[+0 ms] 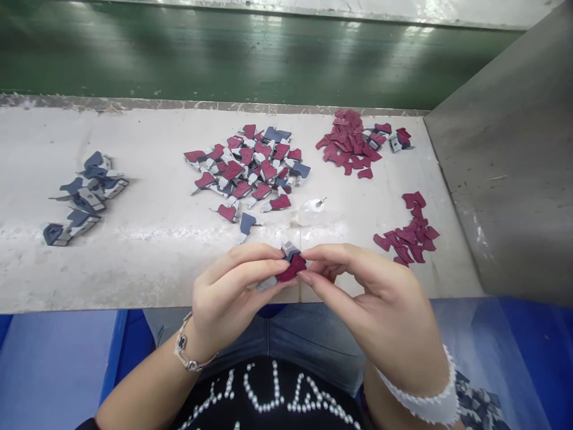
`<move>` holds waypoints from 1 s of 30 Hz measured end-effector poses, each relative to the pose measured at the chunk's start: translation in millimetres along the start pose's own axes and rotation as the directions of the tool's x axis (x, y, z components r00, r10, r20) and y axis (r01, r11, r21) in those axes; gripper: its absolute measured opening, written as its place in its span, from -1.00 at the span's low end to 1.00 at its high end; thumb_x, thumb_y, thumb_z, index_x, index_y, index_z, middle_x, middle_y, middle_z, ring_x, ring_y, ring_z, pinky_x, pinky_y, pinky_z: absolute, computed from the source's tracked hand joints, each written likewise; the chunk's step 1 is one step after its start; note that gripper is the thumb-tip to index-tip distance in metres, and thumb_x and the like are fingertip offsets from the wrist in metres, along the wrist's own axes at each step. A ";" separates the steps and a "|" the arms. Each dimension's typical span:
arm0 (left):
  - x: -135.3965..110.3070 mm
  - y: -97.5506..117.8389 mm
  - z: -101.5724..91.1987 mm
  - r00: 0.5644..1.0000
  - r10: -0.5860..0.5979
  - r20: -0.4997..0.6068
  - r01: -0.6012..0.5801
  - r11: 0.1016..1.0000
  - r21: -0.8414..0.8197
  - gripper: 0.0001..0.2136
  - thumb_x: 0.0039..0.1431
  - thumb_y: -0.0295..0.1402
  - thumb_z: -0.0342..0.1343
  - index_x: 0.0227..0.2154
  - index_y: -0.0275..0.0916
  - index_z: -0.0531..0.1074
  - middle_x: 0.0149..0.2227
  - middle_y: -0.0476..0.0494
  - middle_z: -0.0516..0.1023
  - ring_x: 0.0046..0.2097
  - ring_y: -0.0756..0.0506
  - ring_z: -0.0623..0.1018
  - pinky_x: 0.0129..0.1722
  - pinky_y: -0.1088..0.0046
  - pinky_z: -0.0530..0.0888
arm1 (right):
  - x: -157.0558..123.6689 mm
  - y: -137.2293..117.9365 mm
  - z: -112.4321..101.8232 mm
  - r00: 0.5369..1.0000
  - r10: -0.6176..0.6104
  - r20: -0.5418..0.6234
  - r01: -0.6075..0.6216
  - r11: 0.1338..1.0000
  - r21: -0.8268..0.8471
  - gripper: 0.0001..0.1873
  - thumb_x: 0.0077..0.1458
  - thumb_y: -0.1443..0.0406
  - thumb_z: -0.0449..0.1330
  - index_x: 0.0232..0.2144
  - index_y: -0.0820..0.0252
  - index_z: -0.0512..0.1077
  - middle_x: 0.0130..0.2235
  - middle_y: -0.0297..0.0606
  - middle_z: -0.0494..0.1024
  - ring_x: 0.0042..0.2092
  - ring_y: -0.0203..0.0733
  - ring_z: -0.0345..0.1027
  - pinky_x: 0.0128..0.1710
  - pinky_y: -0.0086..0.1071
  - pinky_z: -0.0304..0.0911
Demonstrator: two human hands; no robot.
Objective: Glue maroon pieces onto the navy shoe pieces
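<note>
My left hand (pixel 228 289) holds a small grey plastic part (pixel 290 249) between thumb and fingers, over the front edge of the table. A maroon shaped piece (pixel 292 269) lies against its face. With thumb and forefinger, my right hand (pixel 380 292) pinches the right edge of that maroon piece. Whether the two are joined, I cannot tell. Just beyond my hands lies a small clear bottle with a needle tip (pixel 310 212). Behind it is a heap of grey parts with maroon faces (pixel 244 170). Loose maroon pieces (pixel 409 236) are scattered beyond my right hand.
Grey parts (pixel 87 194) cluster at the left. Another pile of maroon pieces (pixel 344 140) is at the back right, beside a few maroon-faced parts (pixel 400 140). A metal panel (pixel 505 149) bounds the right side. More grey parts (pixel 478 403) are low at the right.
</note>
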State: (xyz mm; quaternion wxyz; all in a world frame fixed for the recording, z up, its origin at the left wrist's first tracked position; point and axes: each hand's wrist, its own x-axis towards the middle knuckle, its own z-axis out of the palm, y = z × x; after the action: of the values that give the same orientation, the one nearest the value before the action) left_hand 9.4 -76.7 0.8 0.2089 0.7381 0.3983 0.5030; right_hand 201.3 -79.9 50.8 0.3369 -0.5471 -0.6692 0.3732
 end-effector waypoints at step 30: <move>-0.7 2.6 2.3 0.997 0.026 -0.073 -0.035 0.992 -0.118 -0.67 -0.07 -0.60 0.40 -0.22 -0.29 0.48 -0.20 -0.08 0.60 -0.22 0.01 0.61 -0.18 0.53 0.62 | 3.1 -7.9 4.4 0.993 0.009 0.119 -0.032 0.981 0.189 -0.85 0.33 0.32 0.12 -0.08 0.12 0.44 -0.21 -0.40 0.54 -0.20 -0.35 0.46 -0.19 -0.49 0.39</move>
State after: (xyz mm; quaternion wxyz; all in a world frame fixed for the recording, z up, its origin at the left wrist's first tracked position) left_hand 12.4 -78.6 1.3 0.2304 0.7119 0.3634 0.5551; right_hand 193.2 -78.3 55.6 0.3441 -0.4963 -0.6433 0.4706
